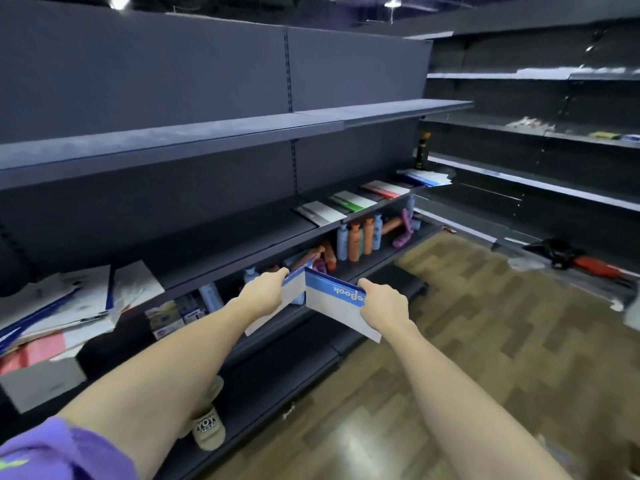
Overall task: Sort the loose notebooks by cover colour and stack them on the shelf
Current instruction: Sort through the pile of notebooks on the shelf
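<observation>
My left hand point(265, 289) grips one blue-and-white notebook point(273, 308) by its top edge. My right hand point(382, 301) grips a second blue-and-white notebook point(337, 303); the two covers meet in a V in front of the shelving. On the middle shelf point(221, 254), sorted stacks lie in a row: grey point(320, 212), green point(351, 201), red point(384, 189) and blue point(427, 177). A loose pile of notebooks point(59, 306), blue, white and red, lies at the shelf's left end.
Coloured bottles point(360, 237) stand and lie on the lower shelf below the stacks, with small boxes point(176, 315) further left. My foot in a beige shoe point(207, 427) is by the base shelf. Wooden floor point(485, 341) spreads to the right; more dark shelving point(536, 133) runs along the far right.
</observation>
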